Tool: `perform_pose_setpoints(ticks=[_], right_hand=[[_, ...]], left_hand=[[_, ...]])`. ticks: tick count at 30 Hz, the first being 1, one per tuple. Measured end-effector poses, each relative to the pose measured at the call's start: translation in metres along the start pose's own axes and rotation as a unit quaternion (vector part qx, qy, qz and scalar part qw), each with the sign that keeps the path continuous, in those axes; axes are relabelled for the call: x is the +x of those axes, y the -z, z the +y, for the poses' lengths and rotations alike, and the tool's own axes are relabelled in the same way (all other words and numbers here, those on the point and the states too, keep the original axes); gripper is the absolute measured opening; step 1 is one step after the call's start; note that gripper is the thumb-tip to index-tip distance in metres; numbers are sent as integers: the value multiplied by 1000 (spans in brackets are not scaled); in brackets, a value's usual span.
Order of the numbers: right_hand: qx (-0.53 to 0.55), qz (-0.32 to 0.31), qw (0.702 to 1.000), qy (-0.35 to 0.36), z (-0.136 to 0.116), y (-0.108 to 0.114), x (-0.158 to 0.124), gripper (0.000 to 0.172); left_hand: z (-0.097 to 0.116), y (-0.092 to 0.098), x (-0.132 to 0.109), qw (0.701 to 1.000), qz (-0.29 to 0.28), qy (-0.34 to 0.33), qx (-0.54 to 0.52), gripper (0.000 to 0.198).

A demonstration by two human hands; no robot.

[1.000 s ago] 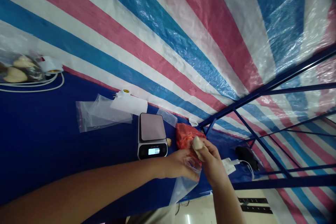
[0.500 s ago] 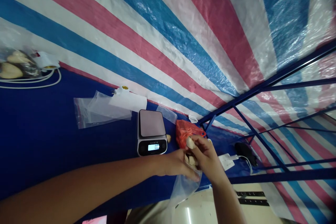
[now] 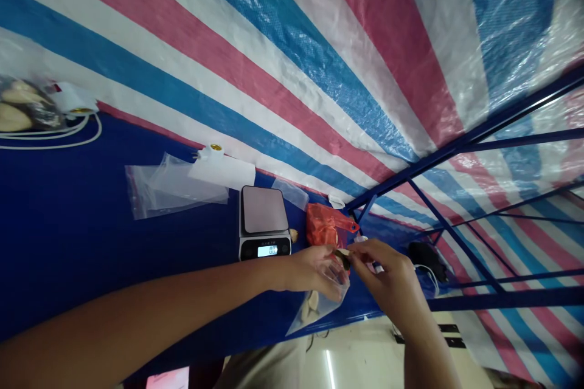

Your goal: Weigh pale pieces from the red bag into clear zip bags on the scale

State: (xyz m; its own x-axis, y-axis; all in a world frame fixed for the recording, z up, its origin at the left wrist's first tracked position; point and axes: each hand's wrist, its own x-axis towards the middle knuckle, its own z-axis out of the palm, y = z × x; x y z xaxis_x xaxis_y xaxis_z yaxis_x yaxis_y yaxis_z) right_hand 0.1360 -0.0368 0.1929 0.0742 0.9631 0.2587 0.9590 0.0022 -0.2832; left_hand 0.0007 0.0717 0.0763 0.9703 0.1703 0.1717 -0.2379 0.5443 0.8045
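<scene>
My left hand [image 3: 314, 270] is closed round the upper part of a clear plastic bag [image 3: 322, 310] in front of the scale. Pale garlic cloves [image 3: 311, 304] lie low in the bag, blurred through the plastic. At the bag's mouth, the fingertips of my right hand [image 3: 376, 264] pinch a pale garlic clove [image 3: 342, 252], partly hidden. Just behind both hands lies a red plastic bag [image 3: 323, 225] with pale pieces showing in it. The kitchen scale [image 3: 263, 209] stands left of them, its display lit at 0.0 and its plate bare.
One loose clove [image 3: 294, 235] sits beside the scale. Flat clear bags [image 3: 177, 188] and a white socket adapter [image 3: 212, 152] lie to the left. A bag of large pale pieces [image 3: 22, 106] is at far left. Blue frame bars [image 3: 456, 146] cross the right side.
The cloves that were at the bag's mouth have dropped lower inside it. My right hand has moved slightly right, and its fingertips are now at the bag's opening.
</scene>
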Motion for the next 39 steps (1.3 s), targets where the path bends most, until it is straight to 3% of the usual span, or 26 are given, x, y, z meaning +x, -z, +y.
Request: perform_pose_setpoints(ticks=[5,11,14,16,18,19,20,21,23,25,28,31,33,36,39], right_hand=[[-34,-77,996,38,-15,5,-4,26],[11,-143,989,42,-31,2,-14,29],[64,-121,990,20,-28,-9,-8,17],[143,-72,987,-12,-21,-21,6,18],[248,0,968,-43,-12,-38,28,25],[300,36,952,-57,-8,-50,41,30],[346,65,933,-70,-4,-63,54,35],[381,85,917,-86,-1,-78,68,36],[429,84,890,-127,3,-109,89,38],[456,57,874,-157,9,-135,101,41],[446,78,874,-179,28,-156,102,45],[404,118,885,-198,57,-154,94,41],[369,61,906,-197,72,-148,88,33],[257,-61,955,-138,74,-141,78,19],[133,-79,985,-75,60,-140,69,13]], left_hand=[[-2,5,1,1000,-15,-9,-15,71],[1,9,0,998,-8,49,-43,80],[18,15,-2,994,-46,77,-67,69],[42,26,-8,993,-55,89,-45,63],[74,45,-23,997,19,69,9,60],[91,57,-33,993,107,30,45,59],[107,70,-46,971,221,-40,77,59],[120,83,-59,932,325,-127,99,56],[132,108,-87,828,466,-289,120,43],[123,128,-109,751,558,-324,139,34],[91,145,-119,662,660,-270,228,21],[69,151,-112,614,638,-232,404,19],[64,151,-108,608,591,-206,488,21],[65,150,-107,612,551,-174,540,24],[66,150,-108,610,552,-165,544,27]])
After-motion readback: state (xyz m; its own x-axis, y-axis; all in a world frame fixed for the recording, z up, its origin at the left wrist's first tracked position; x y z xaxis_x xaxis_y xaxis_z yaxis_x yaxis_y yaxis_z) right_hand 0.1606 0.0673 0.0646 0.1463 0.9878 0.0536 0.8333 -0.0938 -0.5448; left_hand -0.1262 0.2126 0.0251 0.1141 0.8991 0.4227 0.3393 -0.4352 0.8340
